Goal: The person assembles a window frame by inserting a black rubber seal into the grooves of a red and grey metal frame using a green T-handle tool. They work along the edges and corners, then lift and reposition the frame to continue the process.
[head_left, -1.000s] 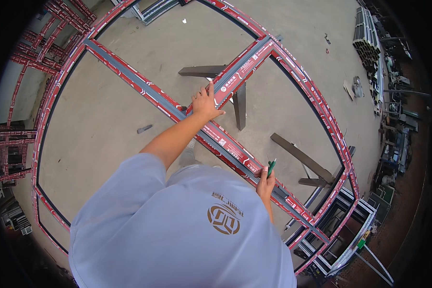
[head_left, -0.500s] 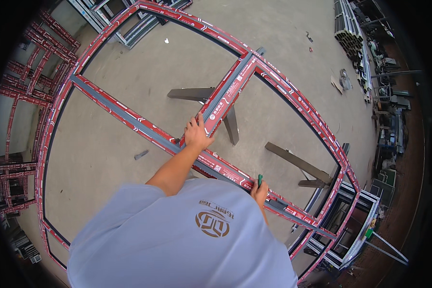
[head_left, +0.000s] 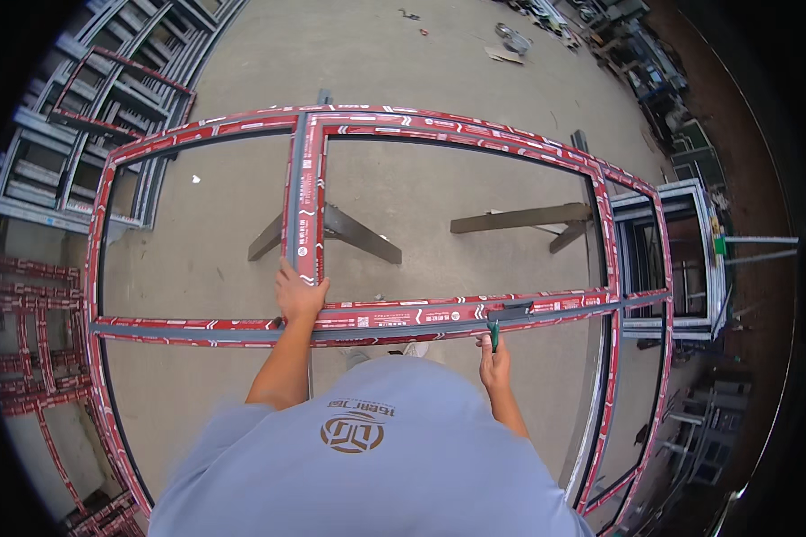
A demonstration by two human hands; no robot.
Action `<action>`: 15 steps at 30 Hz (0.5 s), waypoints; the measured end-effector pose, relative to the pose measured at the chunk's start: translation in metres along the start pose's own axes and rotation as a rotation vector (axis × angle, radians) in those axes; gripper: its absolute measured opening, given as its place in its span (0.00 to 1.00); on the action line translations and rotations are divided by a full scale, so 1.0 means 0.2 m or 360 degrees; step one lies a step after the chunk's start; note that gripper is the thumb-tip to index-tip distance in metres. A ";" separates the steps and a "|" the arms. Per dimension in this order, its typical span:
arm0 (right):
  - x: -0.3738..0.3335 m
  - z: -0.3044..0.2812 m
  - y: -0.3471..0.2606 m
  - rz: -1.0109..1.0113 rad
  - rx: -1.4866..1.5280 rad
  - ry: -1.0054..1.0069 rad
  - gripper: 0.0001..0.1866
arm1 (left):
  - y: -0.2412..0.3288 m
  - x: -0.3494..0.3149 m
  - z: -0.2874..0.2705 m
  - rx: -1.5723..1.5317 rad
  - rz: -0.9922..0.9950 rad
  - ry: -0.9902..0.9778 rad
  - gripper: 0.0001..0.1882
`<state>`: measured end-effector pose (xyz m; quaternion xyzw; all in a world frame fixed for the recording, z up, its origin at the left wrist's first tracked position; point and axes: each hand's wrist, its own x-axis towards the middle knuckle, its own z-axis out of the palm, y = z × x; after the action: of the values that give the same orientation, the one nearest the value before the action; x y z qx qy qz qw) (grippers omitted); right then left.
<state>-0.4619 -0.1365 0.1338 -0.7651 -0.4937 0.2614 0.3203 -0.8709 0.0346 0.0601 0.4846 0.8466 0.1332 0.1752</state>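
A large window frame (head_left: 403, 318) covered in red printed film, with grey profile showing between, lies in front of me on trestles. My left hand (head_left: 300, 294) is closed over the lower end of its upright divider, where that meets the long crossbar. My right hand (head_left: 495, 367) is at the crossbar's near edge, its fingers closed round a small green-handled tool (head_left: 494, 335). The tool's working end cannot be made out. Just beyond this hand, a dark grey fitting (head_left: 509, 311) is set along the crossbar.
Grey trestle legs (head_left: 363, 234) and another trestle beam (head_left: 519, 217) show through the openings. Stacked frames (head_left: 107, 116) stand at the far left, red-wrapped frames (head_left: 36, 331) at the left, and a metal rack (head_left: 690, 259) at the right. Scraps (head_left: 510, 40) lie on the far floor.
The view has turned, so the crossbar now runs nearly level. My left hand stays at the junction. My right hand, still with the green-handled tool, is now closer to the dark fitting.
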 end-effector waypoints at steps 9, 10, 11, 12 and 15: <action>-0.33 -0.85 0.35 0.0282 0.0476 0.1264 0.22 | -0.13 0.11 0.08 0.0025 0.0171 -0.0103 0.66; -0.37 -0.90 0.38 0.0316 0.0361 0.1376 0.22 | -0.15 0.13 0.06 0.0088 0.0234 -0.0081 0.63; -0.40 -0.93 0.41 0.0351 0.0399 0.1335 0.22 | -0.14 0.13 0.04 0.0141 0.0285 -0.0054 0.60; -0.43 -0.95 0.43 0.0374 0.0406 0.1289 0.22 | -0.10 0.11 0.03 0.0242 0.0287 -0.0049 0.57; -0.45 -0.98 0.50 0.0318 0.0475 0.0957 0.22 | 0.22 -0.12 -0.04 0.0078 0.0901 0.0297 0.45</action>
<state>-0.2960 -0.2960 0.1957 -0.7971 -0.2564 0.1236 0.5326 -0.8289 0.0359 0.0882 0.6912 0.6931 0.2003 0.0409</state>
